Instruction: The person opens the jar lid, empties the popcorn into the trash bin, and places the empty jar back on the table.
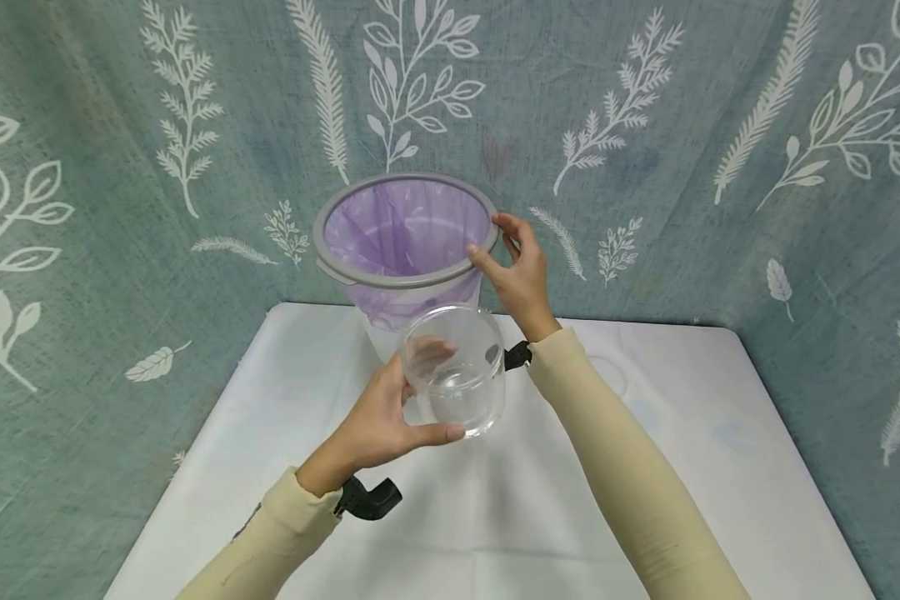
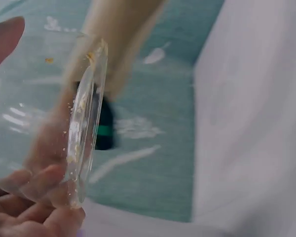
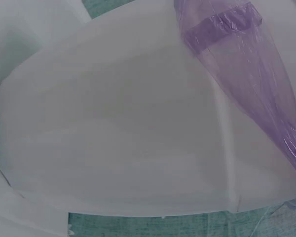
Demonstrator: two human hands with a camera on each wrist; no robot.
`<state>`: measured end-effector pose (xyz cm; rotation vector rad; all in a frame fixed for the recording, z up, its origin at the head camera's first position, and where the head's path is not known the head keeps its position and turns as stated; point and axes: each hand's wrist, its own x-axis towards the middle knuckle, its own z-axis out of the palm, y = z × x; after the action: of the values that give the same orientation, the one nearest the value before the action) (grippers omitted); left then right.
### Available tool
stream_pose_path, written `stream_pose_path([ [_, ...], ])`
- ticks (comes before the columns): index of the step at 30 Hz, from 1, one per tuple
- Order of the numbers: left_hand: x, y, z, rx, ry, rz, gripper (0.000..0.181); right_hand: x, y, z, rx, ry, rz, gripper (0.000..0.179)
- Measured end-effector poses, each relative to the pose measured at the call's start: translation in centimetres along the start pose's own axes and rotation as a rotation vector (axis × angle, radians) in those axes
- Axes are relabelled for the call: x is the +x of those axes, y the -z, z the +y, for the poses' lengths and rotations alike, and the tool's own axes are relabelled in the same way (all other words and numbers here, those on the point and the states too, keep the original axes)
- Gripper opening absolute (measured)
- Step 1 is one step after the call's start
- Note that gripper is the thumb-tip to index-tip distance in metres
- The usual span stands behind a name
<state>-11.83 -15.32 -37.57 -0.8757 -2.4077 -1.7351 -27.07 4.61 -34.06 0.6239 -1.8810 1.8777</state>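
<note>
My left hand (image 1: 378,425) grips a clear glass container (image 1: 468,392) from its left, thumb along the near side and fingers behind the glass. Small yellow-orange bits and crumbs cling near the container's edge (image 2: 84,118) in the left wrist view. Behind it stands a white trash can (image 3: 123,133) with a grey rim (image 1: 405,282). A purple bag (image 1: 390,233) lines the can and hangs over its outside. My right hand (image 1: 523,279) pinches the rim at its right side, thumb on the near part and fingers at the outer edge. The container overlaps the can's lower front in the head view.
A white cloth covers the table (image 1: 570,517). Green fabric with white leaf prints (image 1: 645,242) hangs behind and at both sides, close behind the can. A faint clear round outline (image 1: 621,375) shows on the cloth beside my right forearm. Black wrist mounts (image 1: 371,500) sit below my hands.
</note>
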Motion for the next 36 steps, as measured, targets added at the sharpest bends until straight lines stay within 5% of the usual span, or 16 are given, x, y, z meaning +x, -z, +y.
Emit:
stream_pose_path([
  [7,-3.2,-3.1,-4.7,-0.119,0.042,-0.044,0.095,0.7,0.2,3.1,-0.01,-0.005,-0.001,0.063],
  [14,-4.9,-5.7,-8.5,-0.146,0.127,-0.08,0.102,0.7,0.4,3.8,-0.022,0.011,-0.002,0.061],
  [24,-6.3,-8.1,-12.0,-0.156,0.283,-0.131,0.103,0.7,0.4,3.7,-0.034,0.008,-0.008,0.062],
  [36,-7.0,-9.5,-14.2,-0.118,0.306,-0.117,0.105,-0.2,0.1,-0.2,0.003,-0.005,-0.023,0.06],
])
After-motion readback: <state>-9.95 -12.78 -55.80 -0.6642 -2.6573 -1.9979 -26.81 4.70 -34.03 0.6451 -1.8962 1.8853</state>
